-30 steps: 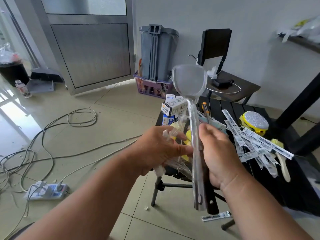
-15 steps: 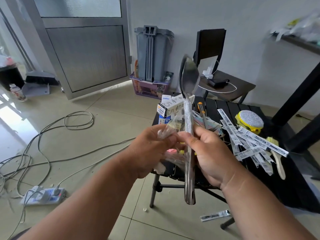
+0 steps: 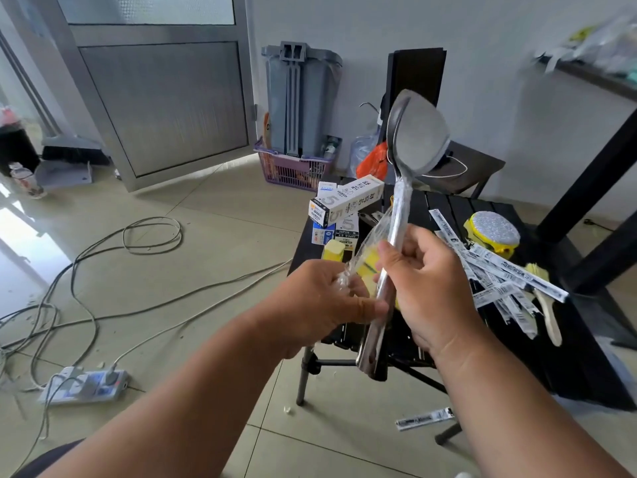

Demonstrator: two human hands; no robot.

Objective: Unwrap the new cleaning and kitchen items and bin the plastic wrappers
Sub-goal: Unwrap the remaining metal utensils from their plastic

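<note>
Right hand (image 3: 427, 288) grips a long steel spatula (image 3: 396, 236) by its handle; left hand (image 3: 320, 301) pinches its clear plastic wrapper (image 3: 365, 246) beside those fingers.

Bright daylight from left, floor (image 3: 31, 236) glare, blurred, bowed edges.

shelf items (image 3: 606, 39) blurred, box print (image 3: 348, 201) unreadable, left fingertips hidden

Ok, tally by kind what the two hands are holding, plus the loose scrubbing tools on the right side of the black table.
Metal serving spoon: 1, gripped by the right hand
Clear plastic wrapper: 1, pinched by the left hand
Yellow-rimmed scourer: 1
Cream-handled brush: 1
Total: 4
</note>
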